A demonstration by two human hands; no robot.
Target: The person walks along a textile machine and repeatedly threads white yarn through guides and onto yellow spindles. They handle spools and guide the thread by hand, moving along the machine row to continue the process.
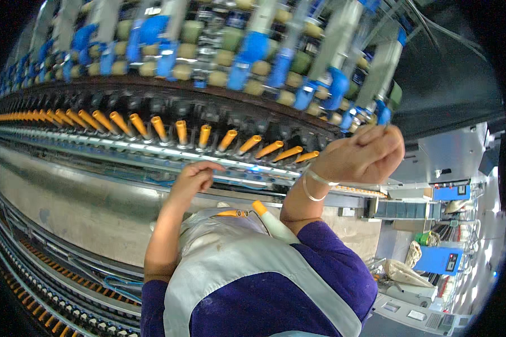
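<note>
My right hand is raised at the right end of the row of rollers. Its fingers are pinched together close to the last blue clip; anything between the fingertips is too small or too hidden to make out. Lower and to the left, my left hand hovers in front of the machine's metal rail. Its index finger stretches to the right while the other fingers curl, and no object shows in it. Between the hands and the rollers, a row of orange tubes stands on spindles.
A pale apron pocket at my waist carries a white tube with an orange end and a pair of orange-handled scissors. Behind me runs another machine with orange tubes. Blue control boxes stand at the right.
</note>
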